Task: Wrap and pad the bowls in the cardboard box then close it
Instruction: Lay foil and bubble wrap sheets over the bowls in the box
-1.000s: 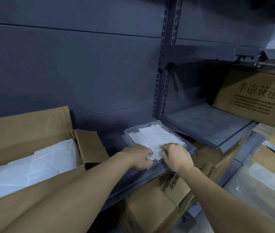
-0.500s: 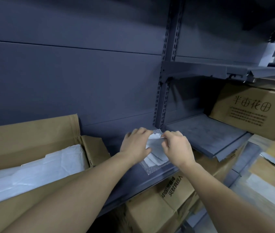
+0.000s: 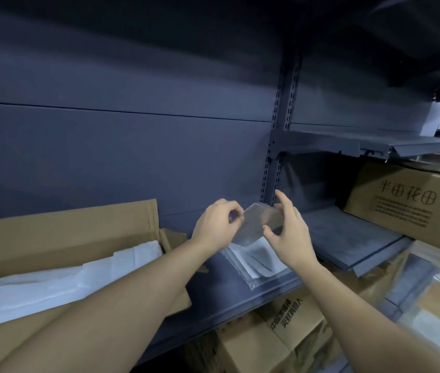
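The brown cardboard box (image 3: 402, 208) on the right shelf reads "半亩花田". Its fine print and the lower brown carton's (image 3: 275, 345) sideways characters are illegible.

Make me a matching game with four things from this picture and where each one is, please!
Things:
1. clear sheet
2. stack of sheets
3. open box
4. printed box

Places:
A. far left, with white paper inside
B. on the right, under the upper shelf
C. pinched between the left hand and the right hand
D. lying flat on the lower shelf, below the hands

Pairs: 1-C, 2-D, 3-A, 4-B.
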{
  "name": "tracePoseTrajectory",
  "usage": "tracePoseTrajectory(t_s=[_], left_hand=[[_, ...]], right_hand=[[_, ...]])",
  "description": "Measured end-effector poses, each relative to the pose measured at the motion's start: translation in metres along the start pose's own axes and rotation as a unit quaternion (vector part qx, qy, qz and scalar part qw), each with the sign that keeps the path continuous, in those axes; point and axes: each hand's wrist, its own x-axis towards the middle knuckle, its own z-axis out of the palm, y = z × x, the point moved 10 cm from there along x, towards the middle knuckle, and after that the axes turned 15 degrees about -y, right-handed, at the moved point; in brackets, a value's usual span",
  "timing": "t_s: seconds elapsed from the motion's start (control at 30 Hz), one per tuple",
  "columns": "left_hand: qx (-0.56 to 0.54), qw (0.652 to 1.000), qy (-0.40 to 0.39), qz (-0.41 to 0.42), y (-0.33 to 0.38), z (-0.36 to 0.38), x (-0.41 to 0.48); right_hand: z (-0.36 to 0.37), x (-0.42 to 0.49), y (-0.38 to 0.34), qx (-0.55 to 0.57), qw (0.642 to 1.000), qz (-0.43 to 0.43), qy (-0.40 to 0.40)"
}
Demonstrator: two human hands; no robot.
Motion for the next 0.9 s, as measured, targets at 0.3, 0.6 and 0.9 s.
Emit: tracePoseTrajectory(t_s=[0.3,0.6,0.9], left_hand=[[-0.037,0.997,0.064,-0.015,-0.015,-0.069,-0.045],[-0.056,0.989,0.134,-0.037,-0.056,-0.160,-0.115],[-0.064,0.968,0.224,-0.094,-0.120,-0.241,-0.212]], right_hand=[[0.011,0.008,-0.054,0.133,0.991,-0.008,0.016],[0.070,0.025,-0.146,0.163,0.983,-0.079,-0.014],[0.153,0.024,-0.251,0.229,0.958,-0.143,-0.101]])
